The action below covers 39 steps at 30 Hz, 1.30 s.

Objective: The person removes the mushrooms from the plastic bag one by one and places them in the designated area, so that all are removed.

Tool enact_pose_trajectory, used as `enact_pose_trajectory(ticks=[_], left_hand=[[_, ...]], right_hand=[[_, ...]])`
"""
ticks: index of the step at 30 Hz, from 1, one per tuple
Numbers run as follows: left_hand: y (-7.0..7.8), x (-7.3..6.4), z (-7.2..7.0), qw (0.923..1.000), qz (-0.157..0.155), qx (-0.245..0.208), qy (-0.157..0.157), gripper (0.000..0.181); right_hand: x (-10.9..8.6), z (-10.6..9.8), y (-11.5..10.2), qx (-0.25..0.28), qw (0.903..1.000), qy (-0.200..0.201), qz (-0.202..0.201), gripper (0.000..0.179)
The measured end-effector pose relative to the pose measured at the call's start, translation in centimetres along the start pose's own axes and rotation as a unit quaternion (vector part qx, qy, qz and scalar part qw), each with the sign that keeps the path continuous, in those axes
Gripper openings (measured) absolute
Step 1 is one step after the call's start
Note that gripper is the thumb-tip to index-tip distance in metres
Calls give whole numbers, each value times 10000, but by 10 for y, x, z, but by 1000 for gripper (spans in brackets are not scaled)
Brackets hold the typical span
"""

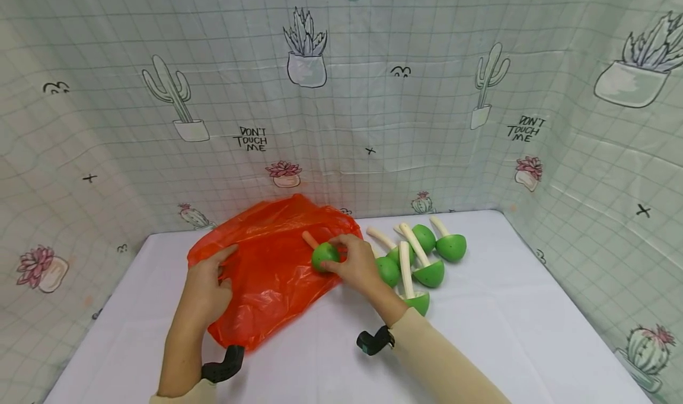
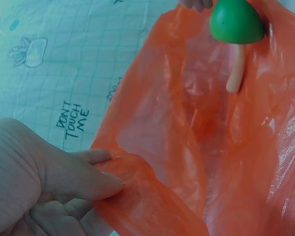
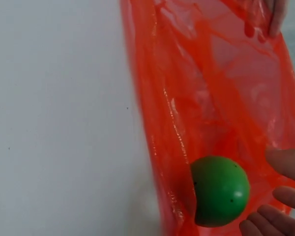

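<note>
A red plastic bag [image 1: 267, 273] lies spread on the table, its mouth held apart. My left hand [image 1: 205, 291] pinches the bag's rim between thumb and fingers, as the left wrist view shows [image 2: 54, 182]. At the bag's right side is a toy mushroom with a green cap [image 1: 323, 257]; its pale stem [image 2: 236, 69] points into the bag. In the right wrist view, the bag's near layer overlaps one edge of the green cap [image 3: 221, 189]. My right hand [image 1: 354, 267] is right at this cap, thumb and fingers spread beside it [image 3: 280, 196].
Several more green-capped mushrooms [image 1: 450, 247] with cream stems lie in a group to the right of the bag, close by my right forearm. The white-covered table [image 1: 507, 321] meets a grid-patterned cloth backdrop [image 1: 341, 125] at the back and sides.
</note>
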State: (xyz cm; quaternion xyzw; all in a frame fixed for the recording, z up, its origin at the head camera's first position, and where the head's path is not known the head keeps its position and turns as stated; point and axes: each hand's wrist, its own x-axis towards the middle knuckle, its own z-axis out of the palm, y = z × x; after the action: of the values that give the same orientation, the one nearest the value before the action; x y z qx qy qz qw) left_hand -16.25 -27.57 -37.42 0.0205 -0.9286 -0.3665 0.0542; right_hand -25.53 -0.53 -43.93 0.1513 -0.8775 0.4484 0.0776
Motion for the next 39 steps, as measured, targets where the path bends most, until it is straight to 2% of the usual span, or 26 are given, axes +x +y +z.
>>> enact_pose_trajectory(ticks=[11,21,30,39], left_hand=[[1,0,1,9999,-87,-59,-19,65],[1,0,1,9999,-60,-105,3,66],[1,0,1,9998,-139,-145,-32,67],[0,0,0,9998,-120,-155,-14,65]], right_hand=[[6,16,5,-270,9984,293,402,50],[9,21,8,-493,9965,392,555,52],[7,25,8,-302,9968,289,683,52],[4,26,8,-41,9981,284,554,50]])
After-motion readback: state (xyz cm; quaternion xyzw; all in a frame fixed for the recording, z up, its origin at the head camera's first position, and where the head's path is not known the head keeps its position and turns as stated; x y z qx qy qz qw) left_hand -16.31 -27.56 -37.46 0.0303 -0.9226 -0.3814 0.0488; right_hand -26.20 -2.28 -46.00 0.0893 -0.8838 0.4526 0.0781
